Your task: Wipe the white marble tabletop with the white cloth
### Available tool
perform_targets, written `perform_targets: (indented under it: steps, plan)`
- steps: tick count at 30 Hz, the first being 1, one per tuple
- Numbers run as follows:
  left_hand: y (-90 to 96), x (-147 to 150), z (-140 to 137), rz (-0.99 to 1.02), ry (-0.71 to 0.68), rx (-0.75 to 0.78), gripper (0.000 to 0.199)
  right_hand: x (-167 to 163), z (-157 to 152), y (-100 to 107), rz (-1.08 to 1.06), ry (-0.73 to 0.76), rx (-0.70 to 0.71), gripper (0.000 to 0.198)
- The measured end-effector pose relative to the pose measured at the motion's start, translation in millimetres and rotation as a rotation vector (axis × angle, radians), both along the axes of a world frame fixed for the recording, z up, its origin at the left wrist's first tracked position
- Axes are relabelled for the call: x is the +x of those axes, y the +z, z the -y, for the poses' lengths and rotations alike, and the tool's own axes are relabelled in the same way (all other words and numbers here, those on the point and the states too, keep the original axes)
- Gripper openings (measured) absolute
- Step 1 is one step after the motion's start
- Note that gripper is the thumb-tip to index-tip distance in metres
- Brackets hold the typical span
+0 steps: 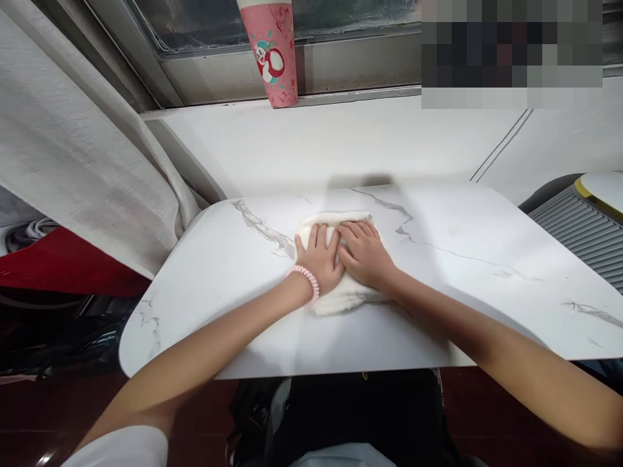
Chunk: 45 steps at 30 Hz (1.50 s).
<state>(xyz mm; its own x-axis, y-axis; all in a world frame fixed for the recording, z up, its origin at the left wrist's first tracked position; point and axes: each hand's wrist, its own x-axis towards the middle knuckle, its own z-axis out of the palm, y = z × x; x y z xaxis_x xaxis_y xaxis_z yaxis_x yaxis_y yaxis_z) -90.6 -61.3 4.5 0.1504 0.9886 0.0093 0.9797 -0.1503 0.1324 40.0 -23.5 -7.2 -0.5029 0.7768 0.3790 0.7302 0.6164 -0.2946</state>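
Observation:
A white cloth [341,301] lies bunched on the white marble-patterned table [233,259]. My left hand [318,259], with a pink coiled band [311,283] at its wrist, presses flat on the cloth with the fingers spread. Beside it, my right hand [367,256] rests palm down on the cloth's right part, its fingers extended toward the far edge. The two hands touch or nearly touch near the thumbs. Part of the cloth is hidden under them.
A pink patterned paper cup [272,61] stands on the window sill [350,97] behind the table. A grey curtain [97,130] hangs at the left, above a red item [63,266]. To the right is a grey ribbed surface [574,227]. Something black [365,415] is below the front edge.

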Motion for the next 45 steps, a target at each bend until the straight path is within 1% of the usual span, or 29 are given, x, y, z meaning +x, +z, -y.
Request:
perform_targets:
  steps: [3,5,10,14,18,21,24,27,31,37,39,42,43,45]
  plan:
    - [2.2,3,-42,-0.039,0.004,0.015,0.059,-3,-40,-1,-0.056,-0.070,-0.030,0.038]
    - [2.6,3,-66,-0.056,-0.020,0.024,0.058,-4,-62,-2,-0.094,-0.122,-0.032,0.036]
    - [0.9,6,-114,-0.034,-0.081,0.060,0.056,0,-102,-7,-0.167,-0.216,-0.024,0.031]
    - [0.2,16,-136,-0.006,-0.066,0.061,0.055,9,-128,-9,-0.228,-0.242,-0.038,0.032]
    - [0.4,24,-142,0.021,-0.019,0.057,0.055,16,-140,-11,-0.250,-0.220,-0.038,0.035]
    - [0.7,25,-137,0.023,-0.003,0.052,0.055,17,-137,-11,-0.259,-0.209,-0.029,0.037]
    - [0.2,29,-127,0.019,0.006,0.047,0.055,20,-126,-9,-0.253,-0.199,-0.033,0.036]
    - [-1.1,37,-112,0.016,0.035,0.047,0.056,27,-112,-6,-0.238,-0.170,-0.035,0.036]
    - [0.5,50,-85,0.021,0.087,0.017,0.058,40,-88,-4,-0.199,-0.133,-0.041,0.037]
    - [6.3,69,-31,0.025,0.035,-0.010,0.059,64,-37,-5,-0.153,-0.095,-0.004,0.037]
    - [5.7,76,-11,0.027,0.021,-0.003,0.060,78,-19,-4,-0.105,-0.028,0.004,0.039]
    - [3.6,88,15,0.040,-0.036,-0.005,0.066,104,7,-1,0.009,0.113,-0.003,0.046]
    - [3.0,91,22,0.046,-0.058,-0.009,0.068,113,14,0,0.037,0.142,-0.009,0.049]
    - [2.1,100,33,0.052,-0.098,-0.013,0.070,128,27,1,0.058,0.152,-0.015,0.051]
